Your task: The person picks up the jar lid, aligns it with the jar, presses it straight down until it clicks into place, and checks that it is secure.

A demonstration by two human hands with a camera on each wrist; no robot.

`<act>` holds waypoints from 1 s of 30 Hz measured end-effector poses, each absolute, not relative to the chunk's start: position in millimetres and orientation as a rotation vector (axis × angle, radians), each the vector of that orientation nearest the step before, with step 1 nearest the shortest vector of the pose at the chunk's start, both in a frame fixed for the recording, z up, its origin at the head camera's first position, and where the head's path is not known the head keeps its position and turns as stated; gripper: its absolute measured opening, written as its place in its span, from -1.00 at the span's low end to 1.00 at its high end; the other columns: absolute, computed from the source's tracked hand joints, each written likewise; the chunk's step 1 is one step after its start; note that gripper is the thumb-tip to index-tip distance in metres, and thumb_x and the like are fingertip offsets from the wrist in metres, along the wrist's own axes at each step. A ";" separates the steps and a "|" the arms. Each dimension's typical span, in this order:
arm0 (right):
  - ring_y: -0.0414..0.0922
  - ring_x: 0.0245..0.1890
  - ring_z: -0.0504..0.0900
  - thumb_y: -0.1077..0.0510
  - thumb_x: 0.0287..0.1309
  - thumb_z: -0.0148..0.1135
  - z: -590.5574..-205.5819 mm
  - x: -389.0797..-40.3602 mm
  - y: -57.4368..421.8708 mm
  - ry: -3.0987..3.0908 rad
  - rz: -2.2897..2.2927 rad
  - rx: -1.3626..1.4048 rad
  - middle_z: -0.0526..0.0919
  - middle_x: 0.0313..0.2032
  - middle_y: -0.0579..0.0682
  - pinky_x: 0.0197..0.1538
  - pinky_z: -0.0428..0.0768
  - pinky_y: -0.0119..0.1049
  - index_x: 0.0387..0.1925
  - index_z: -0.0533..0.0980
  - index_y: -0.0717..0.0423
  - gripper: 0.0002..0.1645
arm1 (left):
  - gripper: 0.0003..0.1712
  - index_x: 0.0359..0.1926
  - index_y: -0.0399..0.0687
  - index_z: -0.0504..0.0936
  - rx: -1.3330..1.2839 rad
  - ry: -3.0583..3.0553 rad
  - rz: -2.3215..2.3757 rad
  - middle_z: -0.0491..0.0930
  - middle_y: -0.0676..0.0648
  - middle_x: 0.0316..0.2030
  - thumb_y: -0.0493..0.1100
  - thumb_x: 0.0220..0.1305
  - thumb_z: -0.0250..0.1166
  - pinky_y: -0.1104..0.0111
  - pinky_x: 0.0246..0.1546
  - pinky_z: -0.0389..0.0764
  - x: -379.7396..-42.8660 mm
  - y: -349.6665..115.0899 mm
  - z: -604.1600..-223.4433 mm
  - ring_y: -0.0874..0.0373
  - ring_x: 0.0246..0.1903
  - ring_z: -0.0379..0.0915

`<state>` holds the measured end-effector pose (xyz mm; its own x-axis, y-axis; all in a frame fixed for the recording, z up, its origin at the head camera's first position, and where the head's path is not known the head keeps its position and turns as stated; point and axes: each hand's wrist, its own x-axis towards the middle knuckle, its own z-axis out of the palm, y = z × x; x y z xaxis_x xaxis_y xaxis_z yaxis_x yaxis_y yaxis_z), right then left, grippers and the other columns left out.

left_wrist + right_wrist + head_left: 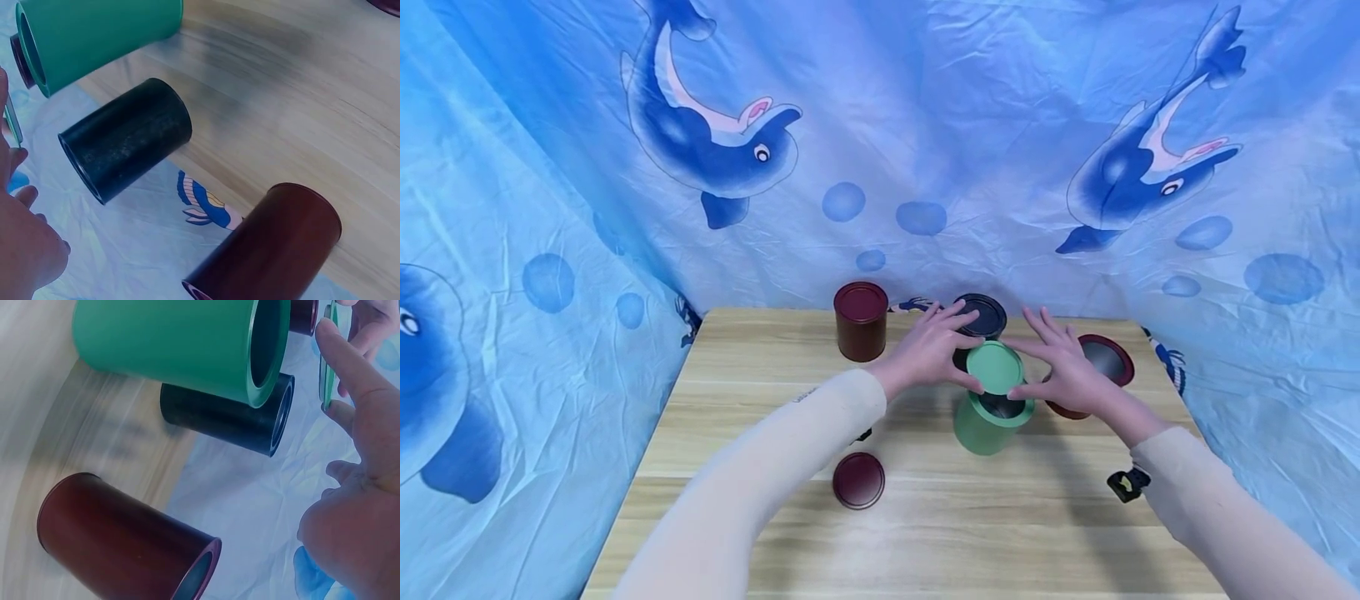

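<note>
Green lid [995, 367] — held btwn L hand [931, 348] & R hand [1070, 372]

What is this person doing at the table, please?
The person's left hand and right hand together hold a green lid above the open green can, clear of it. A dark red lid lies flat on the wood-grain table. On the person's right, a dark red can stands open.

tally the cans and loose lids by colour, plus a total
red cans: 2
green can: 1
black can: 1
green lid: 1
red lid: 1
total: 6
</note>
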<state>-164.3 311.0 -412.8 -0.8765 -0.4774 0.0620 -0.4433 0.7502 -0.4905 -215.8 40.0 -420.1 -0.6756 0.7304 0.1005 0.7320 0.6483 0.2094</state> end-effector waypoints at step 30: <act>0.48 0.65 -0.28 -0.03 0.05 0.70 -417.5 -153.0 325.5 2.831 -0.830 -0.788 -0.06 0.65 0.43 0.43 -0.30 0.70 0.42 0.54 0.19 -0.06 | -0.04 0.42 0.30 0.63 -1.261 -2.890 -0.359 0.20 -0.03 0.65 0.56 0.06 0.48 -0.10 0.66 -0.11 -206.1 54.2 -423.7 -0.06 0.70 -0.14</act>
<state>-153.0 325.5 -417.5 -0.8631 -0.5016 0.0587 -0.4540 0.7196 -0.5254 -206.1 54.2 -423.7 -0.6840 0.7269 0.0609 0.7198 0.6590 0.2183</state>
